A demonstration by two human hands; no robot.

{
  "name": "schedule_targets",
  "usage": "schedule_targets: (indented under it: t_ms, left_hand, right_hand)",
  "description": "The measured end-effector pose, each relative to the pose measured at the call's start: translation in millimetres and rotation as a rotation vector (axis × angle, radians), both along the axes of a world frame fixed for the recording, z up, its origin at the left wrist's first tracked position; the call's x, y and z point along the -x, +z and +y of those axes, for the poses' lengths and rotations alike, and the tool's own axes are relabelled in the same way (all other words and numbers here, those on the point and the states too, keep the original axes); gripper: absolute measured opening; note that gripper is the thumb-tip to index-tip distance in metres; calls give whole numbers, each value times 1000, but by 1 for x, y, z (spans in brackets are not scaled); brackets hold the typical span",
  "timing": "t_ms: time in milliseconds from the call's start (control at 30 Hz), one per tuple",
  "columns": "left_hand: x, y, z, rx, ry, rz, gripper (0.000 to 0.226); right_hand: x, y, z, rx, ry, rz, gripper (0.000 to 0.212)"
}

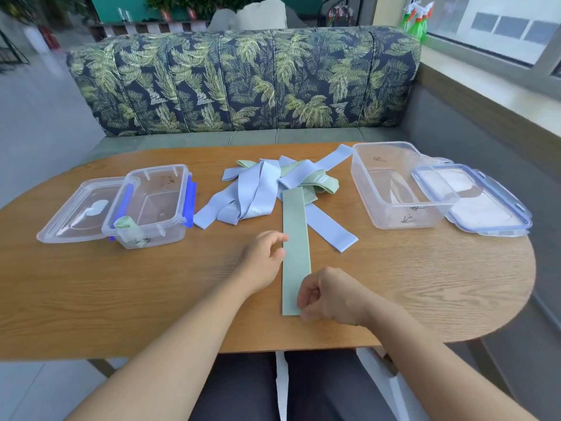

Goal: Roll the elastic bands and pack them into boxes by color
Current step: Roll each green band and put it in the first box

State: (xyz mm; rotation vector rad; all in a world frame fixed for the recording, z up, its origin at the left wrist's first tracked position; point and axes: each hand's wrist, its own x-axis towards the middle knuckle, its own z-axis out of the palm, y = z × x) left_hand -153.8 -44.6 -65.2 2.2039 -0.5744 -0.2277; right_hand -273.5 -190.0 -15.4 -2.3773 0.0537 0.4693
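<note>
A green elastic band (295, 238) lies flat and straight on the wooden table (121, 293), running away from me. My right hand (329, 296) pinches its near right corner. My left hand (265, 256) rests at the band's left edge, fingers loosely curled, touching it. Behind it lies a tangled pile of light blue bands (255, 192) mixed with green bands (321, 182). A clear box (179, 189) on the left holds one rolled green band (124, 223). A larger clear box (364, 183) on the right holds no bands.
A clear lid (76, 214) lies left of the left box. A blue-rimmed lid (485, 205) lies right of the right box. A leaf-patterned sofa (243, 80) stands behind the table. A window ledge (485, 86) runs along the right.
</note>
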Motion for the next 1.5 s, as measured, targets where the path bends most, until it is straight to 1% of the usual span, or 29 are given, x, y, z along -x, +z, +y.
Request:
schedule_targets:
  t_ms: [100,167,333,433,500,567,633,667,767,833,867,967,1067,1200,1333,1400,1500]
  left_hand:
    - [13,2,2,-26,-73,-40,31]
    - [20,3,6,-30,-115,-36,28]
    - [35,13,15,-26,-120,-13,23]
    - [51,23,21,-21,-101,-7,17]
    - [64,26,27,-55,-145,-5,12]
    - [74,23,35,-152,-210,-60,14]
    - [79,20,39,-266,-253,-157,20]
    - [80,19,39,-293,-263,-194,20]
    - [84,21,37,-277,-273,-255,14]
    - [86,21,36,-243,-259,-273,12]
    - [87,20,35,-228,-247,-272,11]
    - [91,19,36,-200,-214,-264,8]
    - [93,19,36,-202,-212,-246,5]
    - [91,22,36,-232,-214,-201,8]
    - [90,22,36,-260,-206,-148,7]
    - [89,21,37,-263,-196,-114,5]
    - [87,22,37,-275,-182,-57,5]
  right_hand:
    - [1,-1,2,48,8,-36,11]
    - [2,-1,4,78,23,-55,10]
    - [7,-2,8,121,26,-95,9]
    - [12,-5,9,126,5,-132,13]
    - [14,-8,9,126,-7,-161,13]
    - [17,-9,10,126,-13,-193,10]
    - [19,-10,11,127,-9,-227,8]
    - [20,-11,11,127,-5,-242,8]
    - [22,-13,12,126,-7,-263,13]
    - [23,-15,12,111,-24,-268,11]
    - [24,-15,11,108,-40,-274,9]
    - [26,-18,10,123,-75,-309,13]
    - [28,-21,11,140,-45,-363,8]
    - [30,-23,11,158,-13,-423,5]
    - [32,-26,9,138,-39,-427,5]
    - [31,-26,8,105,-64,-406,4]
    - [30,-25,6,77,-41,-361,7]
